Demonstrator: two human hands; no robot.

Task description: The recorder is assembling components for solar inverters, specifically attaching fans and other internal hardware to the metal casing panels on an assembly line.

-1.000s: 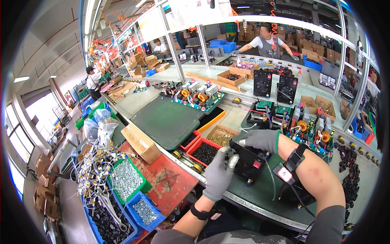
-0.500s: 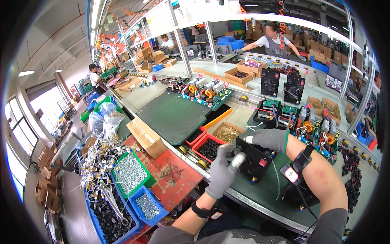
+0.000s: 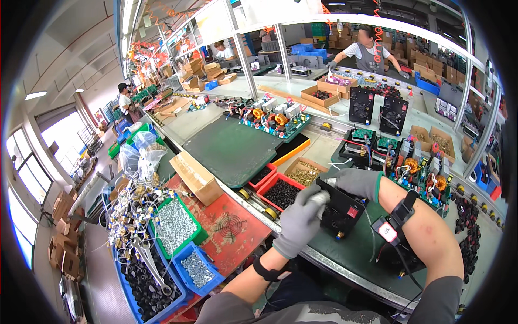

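Observation:
A black panel [image 3: 345,208] with a red switch stands tilted on the green work surface, a small brass fitting [image 3: 339,235] at its lower edge. My right hand [image 3: 353,183], in a grey glove, grips the panel's upper edge; some of its fingers are hidden behind it. At the panel's left side my gloved left hand [image 3: 301,220] is closed, with thumb and fingers together against the panel. What it pinches is hidden. A pale wire [image 3: 371,229] hangs beside the panel's right side. Just left of the panel is a red bin [image 3: 261,193] of small black parts.
Brass parts fill a cardboard box [image 3: 318,163] beyond the red bin. Circuit boards [image 3: 278,127] lie past a dark green board [image 3: 229,151]. At left are a green bin [image 3: 200,236] of screws, a blue bin [image 3: 218,279] and a wrench [image 3: 152,267]. A co-worker [image 3: 367,56] stands across the line.
My left hand has moved slightly right and closed in against the panel's left side. The panel has turned and tilted a little in my right hand's grip.

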